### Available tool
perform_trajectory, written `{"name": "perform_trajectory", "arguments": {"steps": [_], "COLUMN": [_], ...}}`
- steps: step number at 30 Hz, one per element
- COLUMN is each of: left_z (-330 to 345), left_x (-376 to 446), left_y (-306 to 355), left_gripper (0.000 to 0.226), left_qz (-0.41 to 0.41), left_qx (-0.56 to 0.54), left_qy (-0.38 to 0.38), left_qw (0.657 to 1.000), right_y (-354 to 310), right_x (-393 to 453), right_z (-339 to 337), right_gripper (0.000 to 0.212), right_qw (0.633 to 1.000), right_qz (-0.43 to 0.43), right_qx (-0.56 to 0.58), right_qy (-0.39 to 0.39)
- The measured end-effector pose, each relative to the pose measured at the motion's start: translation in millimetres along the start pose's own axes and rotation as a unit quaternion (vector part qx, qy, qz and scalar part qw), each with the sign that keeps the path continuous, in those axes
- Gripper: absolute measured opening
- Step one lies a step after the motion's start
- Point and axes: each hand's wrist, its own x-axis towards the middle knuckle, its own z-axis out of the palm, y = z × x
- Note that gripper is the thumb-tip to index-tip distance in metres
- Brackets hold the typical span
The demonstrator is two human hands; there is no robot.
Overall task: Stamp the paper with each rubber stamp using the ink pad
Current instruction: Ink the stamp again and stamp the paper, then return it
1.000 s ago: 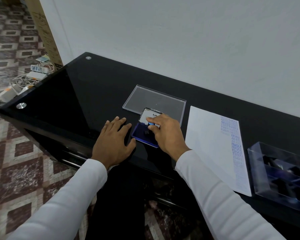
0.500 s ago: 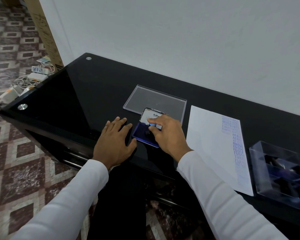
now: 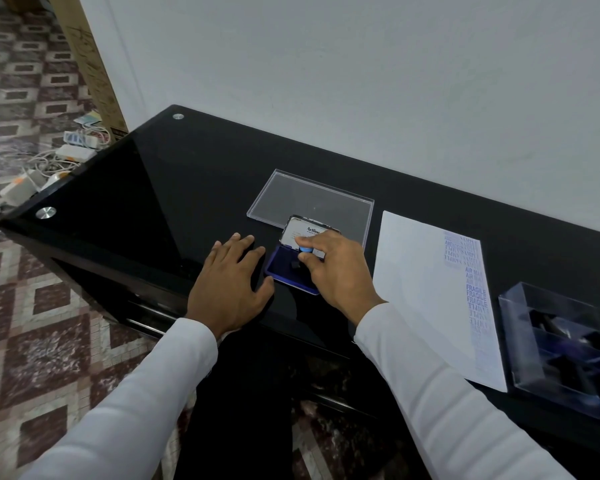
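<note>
The blue ink pad [image 3: 282,267] lies open on the black table, its white-lined lid [image 3: 300,232] raised behind it. My right hand [image 3: 336,268] pinches a small rubber stamp with a blue top [image 3: 305,250] and holds its black base down on the pad. My left hand [image 3: 231,285] rests flat on the table just left of the pad, fingers spread, thumb near the pad's edge. A white sheet of paper [image 3: 423,292] lies to the right, with a column of blue stamp prints along its right edge.
A clear plastic lid [image 3: 309,199] lies behind the ink pad. At the far right stands a clear box [image 3: 565,344] holding dark stamps. The table's front edge [image 3: 146,271] runs just below my hands. Cables and power strips litter the floor at left.
Both hands stay almost where they were; the right hand keeps the stamp on the pad. Only the camera view has shifted slightly.
</note>
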Motion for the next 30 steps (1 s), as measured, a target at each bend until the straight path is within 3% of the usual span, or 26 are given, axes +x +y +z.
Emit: {"name": "perform_trajectory", "arguments": {"steps": [14,19,30], "left_z": [-6,-20,-22], "left_x": [2,3,24], "left_y": [2,16,94], "left_gripper": [0.065,0.063,0.049], "left_qz": [-0.01,-0.022,0.058], "left_qx": [-0.026,-0.099,-0.117], "left_qy": [-0.01,0.022,0.028], "left_qw": [1.0,0.995,0.991], "right_y": [0,3,45], "right_x": [-3,-7,-24], "right_z": [-1,-10,-59], "right_gripper": [0.032,0.034,0.028], "right_qw": [1.0,0.999,0.994], "right_qz": [-0.014,-0.021,0.011], "right_qx": [-0.022,-0.015,-0.013], "right_qy": [-0.011,0.037,0.108]}}
